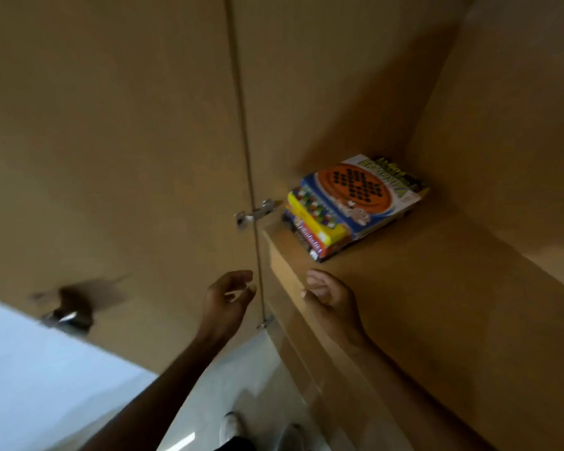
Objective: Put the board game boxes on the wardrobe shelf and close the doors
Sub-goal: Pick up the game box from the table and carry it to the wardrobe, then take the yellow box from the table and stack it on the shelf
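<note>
- Tan wood is filling our view: the wardrobe shelf (404, 288) is carrying a stack of board game boxes (355, 203) at its far end, close to the back corner.
- We are reaching our left hand (228, 304) up beside the open door (111, 157), fingers loosely spread and gripping nothing.
- We are holding our right hand (331, 297) at the shelf's near edge, fingers curled but empty.
- Both hands are hanging well apart from the boxes.

blurred door handle (67, 307); lower board game boxes (310, 237) mostly hidden, perhaps three.
</note>
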Action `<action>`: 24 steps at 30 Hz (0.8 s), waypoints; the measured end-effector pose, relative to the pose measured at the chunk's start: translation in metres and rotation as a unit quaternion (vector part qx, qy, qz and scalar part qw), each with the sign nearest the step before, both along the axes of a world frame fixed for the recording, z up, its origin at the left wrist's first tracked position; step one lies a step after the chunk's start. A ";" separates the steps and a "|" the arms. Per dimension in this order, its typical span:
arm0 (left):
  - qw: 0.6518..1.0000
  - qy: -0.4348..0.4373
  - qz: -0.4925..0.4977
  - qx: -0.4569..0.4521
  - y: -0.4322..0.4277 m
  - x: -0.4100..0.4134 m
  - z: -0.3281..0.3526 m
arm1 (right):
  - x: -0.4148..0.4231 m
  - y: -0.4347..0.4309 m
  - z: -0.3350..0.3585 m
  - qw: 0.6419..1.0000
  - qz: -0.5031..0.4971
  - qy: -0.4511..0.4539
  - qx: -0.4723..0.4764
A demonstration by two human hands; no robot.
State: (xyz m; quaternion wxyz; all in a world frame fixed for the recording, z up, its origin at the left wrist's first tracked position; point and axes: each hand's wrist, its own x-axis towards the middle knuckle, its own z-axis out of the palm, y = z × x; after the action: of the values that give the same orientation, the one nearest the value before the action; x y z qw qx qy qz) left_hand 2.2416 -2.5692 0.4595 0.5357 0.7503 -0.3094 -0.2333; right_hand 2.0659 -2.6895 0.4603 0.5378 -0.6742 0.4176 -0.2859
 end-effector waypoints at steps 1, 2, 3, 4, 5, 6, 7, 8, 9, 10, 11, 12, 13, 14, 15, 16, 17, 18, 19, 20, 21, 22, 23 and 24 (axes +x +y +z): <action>1.000 0.010 0.020 0.004 0.019 0.003 -0.004 | 0.008 0.011 -0.002 1.000 0.024 0.006 0.006; 0.999 0.022 0.047 0.010 0.046 0.007 -0.008 | 0.020 0.027 -0.005 0.998 0.057 0.015 0.008; 0.997 0.029 0.071 0.013 0.069 0.009 -0.011 | 0.029 0.041 -0.008 0.996 0.085 0.020 0.012; 0.995 0.035 0.089 0.013 0.087 0.011 -0.014 | 0.035 0.052 -0.011 0.994 0.108 0.024 0.017; 0.992 0.038 0.122 0.010 0.116 0.013 -0.016 | 0.048 0.072 -0.013 0.989 0.143 0.033 0.022; 0.988 0.042 0.148 0.005 0.139 0.015 -0.018 | 0.058 0.088 -0.016 0.984 0.169 0.046 0.020; 0.984 0.050 0.169 0.003 0.161 0.015 -0.020 | 0.066 0.104 -0.019 0.980 0.191 0.060 0.010; 0.979 0.056 0.195 0.000 0.189 0.017 -0.021 | 0.077 0.125 -0.023 0.973 0.219 0.071 0.000; 0.975 0.067 0.214 0.003 0.213 0.017 -0.023 | 0.086 0.144 -0.025 0.967 0.241 0.078 -0.007; 0.968 0.074 0.239 0.003 0.245 0.017 -0.024 | 0.098 0.170 -0.027 0.960 0.268 0.084 -0.005; 0.963 0.076 0.260 0.006 0.274 0.016 -0.026 | 0.107 0.195 -0.028 0.952 0.294 0.085 -0.002; 0.957 0.081 0.279 0.005 0.301 0.015 -0.027 | 0.115 0.218 -0.030 0.945 0.316 0.084 -0.001; 0.950 0.082 0.301 0.006 0.332 0.013 -0.028 | 0.124 0.245 -0.032 0.936 0.341 0.088 0.000; 0.943 0.087 0.320 0.004 0.357 0.012 -0.031 | 0.130 0.267 -0.032 0.929 0.360 0.090 0.001; 0.933 0.091 0.348 0.001 0.392 0.010 -0.032 | 0.140 0.299 -0.033 0.918 0.385 0.091 0.001; 0.925 0.092 0.369 -0.001 0.419 0.008 -0.035 | 0.147 0.324 -0.034 0.910 0.405 0.091 0.005; 0.918 0.094 0.385 0.000 0.445 0.006 -0.037 | 0.154 0.348 -0.034 0.902 0.423 0.089 0.002; 0.909 0.089 0.408 -0.001 0.479 0.001 -0.040 | 0.162 0.381 -0.035 0.887 0.454 0.091 0.000; 0.903 0.090 0.420 0.002 0.499 -0.001 -0.042 | 0.168 0.400 -0.034 0.877 0.472 0.092 -0.008; 0.889 0.089 0.449 0.004 0.530 -0.006 -0.045 | 0.177 0.431 -0.035 0.861 0.500 0.092 -0.014; 0.876 0.086 0.475 0.007 0.555 -0.012 -0.045 | 0.183 0.457 -0.033 0.845 0.526 0.095 -0.022; 0.861 0.085 0.501 0.003 0.586 -0.010 -0.056 | 0.197 0.490 -0.043 0.829 0.551 0.094 -0.028; 0.841 0.075 0.535 0.001 0.621 -0.011 -0.064 | 0.212 0.528 -0.052 0.806 0.583 0.094 -0.035; 0.825 0.067 0.561 0.001 0.639 -0.018 -0.064 | 0.219 0.549 -0.051 0.786 0.611 0.091 -0.036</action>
State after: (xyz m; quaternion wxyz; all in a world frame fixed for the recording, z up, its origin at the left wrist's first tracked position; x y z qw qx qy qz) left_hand 2.2239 -1.9304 0.3954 0.5930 0.7775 0.2016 0.0570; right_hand 2.2853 -2.1402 0.4094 0.5353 -0.8301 -0.0449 0.1499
